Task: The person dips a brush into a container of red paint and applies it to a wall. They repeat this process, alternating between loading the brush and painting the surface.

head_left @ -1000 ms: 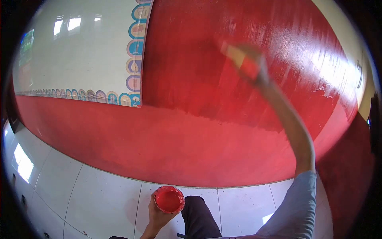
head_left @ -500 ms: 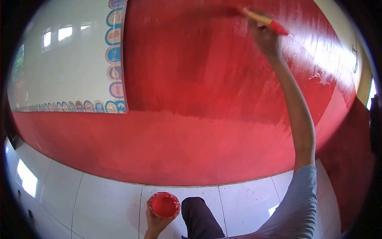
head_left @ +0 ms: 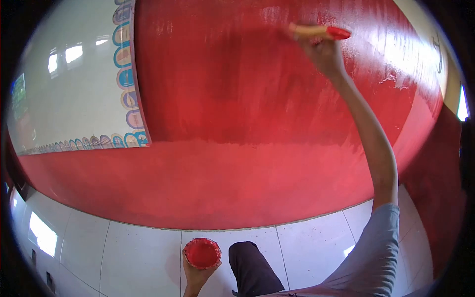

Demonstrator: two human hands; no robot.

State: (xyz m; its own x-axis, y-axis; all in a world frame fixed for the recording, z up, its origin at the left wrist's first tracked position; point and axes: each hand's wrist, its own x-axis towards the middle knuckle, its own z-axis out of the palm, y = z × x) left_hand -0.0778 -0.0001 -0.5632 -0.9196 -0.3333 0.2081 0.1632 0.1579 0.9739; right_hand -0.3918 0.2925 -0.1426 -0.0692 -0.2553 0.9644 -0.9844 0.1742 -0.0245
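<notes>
My right hand (head_left: 327,58) is raised high against the wall, closed around the handle of a paintbrush (head_left: 316,32). The brush lies nearly level, its red-coated handle end to the right and its blurred left end over wet paint. Darker, glossy red covers the upper part of the wall (head_left: 222,99); a lighter, matt red band runs below it. Down near the floor, my left hand (head_left: 195,274) grips a small tub of red paint (head_left: 203,253), which has smears round its rim.
A whiteboard (head_left: 74,99) with a scalloped, coloured border hangs on the wall at the left. White floor tiles (head_left: 141,257) meet the wall's foot. My dark-trousered knee (head_left: 252,267) is beside the tub. A cream surface (head_left: 420,24) adjoins the red at upper right.
My right hand and the brush have moved slightly left and down, with the brush turning closer to level. The left hand still holds the tub. The view has shifted a little.
</notes>
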